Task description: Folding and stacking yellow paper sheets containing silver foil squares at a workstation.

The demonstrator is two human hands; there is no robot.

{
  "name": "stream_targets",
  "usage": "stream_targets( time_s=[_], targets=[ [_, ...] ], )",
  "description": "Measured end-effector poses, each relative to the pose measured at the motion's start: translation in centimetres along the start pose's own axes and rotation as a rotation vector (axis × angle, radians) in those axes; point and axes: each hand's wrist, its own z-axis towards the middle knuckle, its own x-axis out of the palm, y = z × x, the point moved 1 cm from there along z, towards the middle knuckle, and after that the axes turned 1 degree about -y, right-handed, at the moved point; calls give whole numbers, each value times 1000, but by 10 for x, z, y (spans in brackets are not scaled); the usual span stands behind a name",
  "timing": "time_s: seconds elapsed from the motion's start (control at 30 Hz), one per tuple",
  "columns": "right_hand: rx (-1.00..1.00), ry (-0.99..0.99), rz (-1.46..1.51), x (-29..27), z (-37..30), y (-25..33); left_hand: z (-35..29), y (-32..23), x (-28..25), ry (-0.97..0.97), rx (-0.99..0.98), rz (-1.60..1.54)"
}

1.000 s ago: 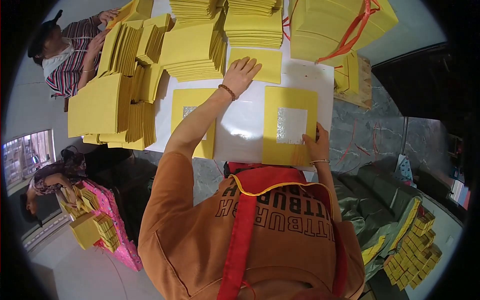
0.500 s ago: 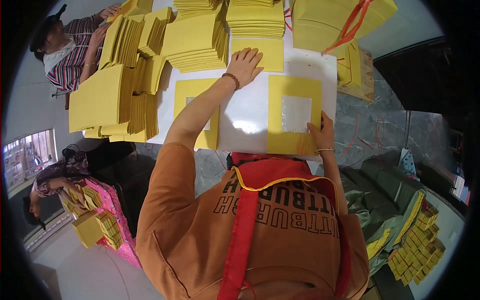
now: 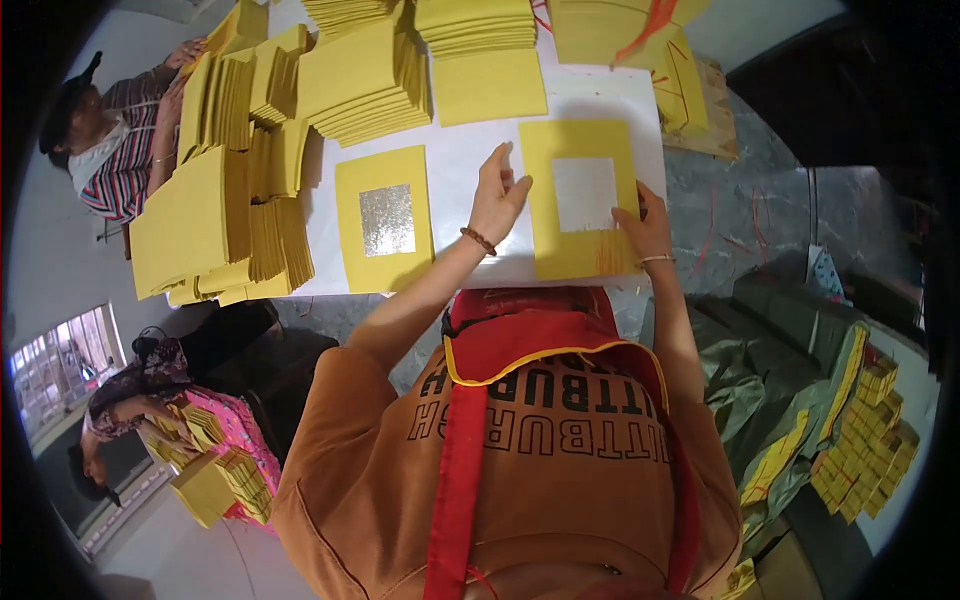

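A flat yellow paper piece (image 3: 580,142) with a whitish, shiny square lies near the table's front right. My right hand (image 3: 650,228) holds its right edge, thumb on top and fingers at the side. Beside its left edge my left hand (image 3: 498,203) is open and empty, fingers pointing away from me. A second yellow paper piece (image 3: 350,265) with a silvery square lies to the left, near my left forearm. Behind my left hand sits a plain yellow paper sheet or low stack (image 3: 490,90), below a taller stack.
Folded yellow paper stacks (image 3: 365,75) crowd the white table's (image 3: 470,150) left and back. Larger yellow bundles with red ties (image 3: 610,35) stand at the back right. A person in stripes (image 3: 120,180) works at far left; another leans over a pink-covered table (image 3: 235,410).
My left hand has come back toward me from the plain yellow sheet to beside the right piece. The left piece's silvery square is now uncovered. My right hand stays at the same edge.
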Motion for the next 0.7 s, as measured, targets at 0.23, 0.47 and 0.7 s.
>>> stream_targets(
  time_s=[0.23,0.47,0.7],
  targets=[
    [-144,-61,-129,-3,7,-34,-24,26,28,33,-77,-96],
    [-171,-100,-263,-21,-1,-25,-27,16,44,-1,-169,-180],
    [-88,-5,-80,-31,3,-24,-33,-24,41,-56,169,191]
  ],
)
